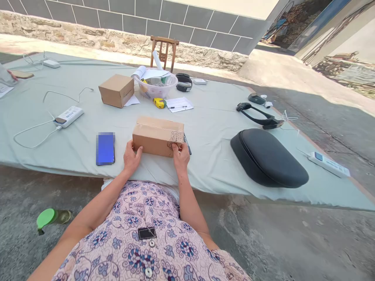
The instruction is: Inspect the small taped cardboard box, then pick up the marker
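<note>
Right in front of me a brown cardboard box stands on the cloth-covered table, its top flaps closed. Dark scribbled lines run over the right end of its near side and onto the top. My left hand grips the lower left corner, thumb on the near face. At the right end my right hand holds the box, thumb against the scribble and fingers behind the edge. A dark marker pen lies beside the box, partly hidden by my right hand.
Left of the box lies a phone; a black case sits right. Farther back are another cardboard box, a yellow tape measure, a paper with a pen, a plastic basket and a black headset. Another person's hand shows far left.
</note>
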Demonstrator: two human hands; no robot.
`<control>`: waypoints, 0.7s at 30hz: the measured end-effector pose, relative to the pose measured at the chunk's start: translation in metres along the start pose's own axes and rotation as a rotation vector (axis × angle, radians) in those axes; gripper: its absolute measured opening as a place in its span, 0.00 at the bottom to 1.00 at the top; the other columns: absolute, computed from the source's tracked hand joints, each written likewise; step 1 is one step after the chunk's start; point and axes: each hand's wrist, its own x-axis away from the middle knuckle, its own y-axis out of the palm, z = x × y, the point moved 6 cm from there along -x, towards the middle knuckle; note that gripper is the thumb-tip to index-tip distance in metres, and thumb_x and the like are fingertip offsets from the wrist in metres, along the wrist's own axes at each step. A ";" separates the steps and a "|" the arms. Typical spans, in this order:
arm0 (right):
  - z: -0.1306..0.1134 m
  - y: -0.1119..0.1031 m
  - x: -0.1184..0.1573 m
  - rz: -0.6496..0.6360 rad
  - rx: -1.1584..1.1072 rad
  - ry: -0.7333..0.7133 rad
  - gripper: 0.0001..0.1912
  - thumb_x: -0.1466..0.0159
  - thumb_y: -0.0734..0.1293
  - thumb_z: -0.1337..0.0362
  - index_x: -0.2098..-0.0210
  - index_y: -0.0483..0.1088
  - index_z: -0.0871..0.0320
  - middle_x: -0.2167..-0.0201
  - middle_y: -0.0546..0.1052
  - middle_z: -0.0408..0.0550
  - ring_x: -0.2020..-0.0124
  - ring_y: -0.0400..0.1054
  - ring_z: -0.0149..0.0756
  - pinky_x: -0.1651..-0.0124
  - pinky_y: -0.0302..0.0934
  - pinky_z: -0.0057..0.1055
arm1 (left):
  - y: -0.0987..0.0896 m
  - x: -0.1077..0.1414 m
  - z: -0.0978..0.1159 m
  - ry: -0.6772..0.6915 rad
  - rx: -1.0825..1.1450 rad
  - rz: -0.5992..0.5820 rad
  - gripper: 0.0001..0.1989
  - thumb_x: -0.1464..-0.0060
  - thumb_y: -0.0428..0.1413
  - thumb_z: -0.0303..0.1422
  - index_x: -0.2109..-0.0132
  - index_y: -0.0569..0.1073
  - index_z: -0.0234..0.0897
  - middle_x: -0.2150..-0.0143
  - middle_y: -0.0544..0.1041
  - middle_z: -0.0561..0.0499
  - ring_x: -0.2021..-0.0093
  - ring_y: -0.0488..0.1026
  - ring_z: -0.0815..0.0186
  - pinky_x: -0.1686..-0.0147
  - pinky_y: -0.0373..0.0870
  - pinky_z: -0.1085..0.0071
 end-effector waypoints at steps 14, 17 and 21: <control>0.011 0.025 -0.011 -0.094 -0.124 0.030 0.23 0.40 0.65 0.44 0.59 0.70 0.57 0.57 0.79 0.51 0.57 0.73 0.42 0.53 0.65 0.37 | 0.005 -0.001 -0.010 0.076 -0.056 -0.013 0.32 0.42 0.56 0.34 0.34 0.57 0.38 0.37 0.70 0.38 0.37 0.69 0.50 0.41 0.69 0.51; 0.008 0.023 -0.015 -0.154 -0.111 -0.003 0.24 0.40 0.66 0.45 0.55 0.72 0.57 0.55 0.80 0.52 0.55 0.73 0.43 0.54 0.66 0.37 | 0.007 0.000 -0.009 0.050 -0.064 -0.046 0.39 0.43 0.56 0.34 0.29 0.49 0.36 0.30 0.61 0.35 0.30 0.61 0.49 0.35 0.64 0.50; 0.009 0.006 -0.031 -0.285 0.057 -0.114 0.24 0.32 0.57 0.46 0.54 0.76 0.54 0.52 0.80 0.53 0.51 0.73 0.44 0.49 0.66 0.38 | 0.007 0.000 -0.009 0.028 -0.042 -0.029 0.42 0.44 0.56 0.33 0.27 0.47 0.34 0.28 0.58 0.35 0.28 0.58 0.49 0.31 0.59 0.51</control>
